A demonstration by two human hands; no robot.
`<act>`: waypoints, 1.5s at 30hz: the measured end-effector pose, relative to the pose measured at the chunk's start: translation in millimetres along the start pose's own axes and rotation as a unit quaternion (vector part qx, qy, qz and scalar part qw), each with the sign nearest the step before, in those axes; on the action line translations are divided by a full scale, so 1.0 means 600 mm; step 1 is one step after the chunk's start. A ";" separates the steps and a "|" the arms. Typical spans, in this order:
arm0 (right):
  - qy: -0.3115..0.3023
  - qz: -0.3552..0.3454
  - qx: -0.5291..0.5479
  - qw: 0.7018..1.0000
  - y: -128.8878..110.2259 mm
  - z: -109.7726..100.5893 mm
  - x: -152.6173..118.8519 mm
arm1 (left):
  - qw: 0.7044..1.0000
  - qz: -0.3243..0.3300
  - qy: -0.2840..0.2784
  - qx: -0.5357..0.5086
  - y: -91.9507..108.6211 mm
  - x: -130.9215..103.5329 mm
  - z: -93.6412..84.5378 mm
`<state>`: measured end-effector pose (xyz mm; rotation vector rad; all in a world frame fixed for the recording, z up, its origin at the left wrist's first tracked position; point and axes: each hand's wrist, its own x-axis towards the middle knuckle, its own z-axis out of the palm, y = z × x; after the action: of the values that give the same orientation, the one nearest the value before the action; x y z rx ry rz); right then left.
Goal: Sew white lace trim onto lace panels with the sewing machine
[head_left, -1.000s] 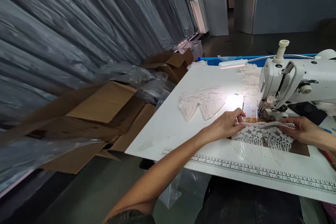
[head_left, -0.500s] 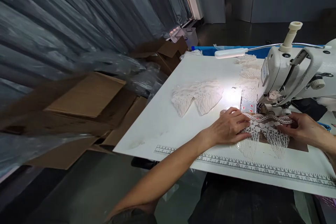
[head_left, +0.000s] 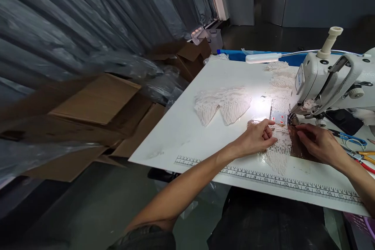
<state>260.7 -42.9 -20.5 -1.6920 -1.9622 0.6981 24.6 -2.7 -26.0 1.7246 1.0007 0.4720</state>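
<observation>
A white lace piece [head_left: 279,150] lies on the sewing machine table in front of the needle area, its pointed fringe toward me. My left hand [head_left: 258,136] is at its left edge, fingers curled against the lace. To the lace's right is my right hand [head_left: 319,142], with thumb and forefinger slightly apart by the presser foot and no lace visible between them. The white sewing machine [head_left: 310,82] stands over the metal needle plate [head_left: 278,118]. Another lace piece with two points [head_left: 222,103] lies flat to the left.
More lace [head_left: 283,80] runs behind the needle area. A lamp [head_left: 263,58] lights the table [head_left: 164,136], which has a printed ruler [head_left: 263,181] along its front. Blue-handled snips [head_left: 351,137] and orange-handled pliers [head_left: 367,156] lie at right. Cardboard boxes [head_left: 96,97] stand left.
The lace at the needle area no longer spreads to the right; only its left part shows. My right hand has let go of its right end and moved left toward the presser foot.
</observation>
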 end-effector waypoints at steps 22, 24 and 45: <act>0.071 -0.237 -0.143 0.958 0.041 0.052 -0.017 | 0.997 -0.032 0.033 0.058 0.005 0.000 -0.017; 0.061 -0.246 -0.158 0.954 0.039 0.053 -0.016 | 0.997 -0.035 0.033 0.056 0.003 0.002 -0.015; 0.029 -0.271 -0.159 0.949 0.029 0.044 -0.040 | 0.996 -0.029 0.031 0.078 0.004 0.000 -0.022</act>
<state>260.4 -67.0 -52.3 -1.2052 -2.4404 0.1333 16.2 4.7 -18.9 1.8228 1.1557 0.4205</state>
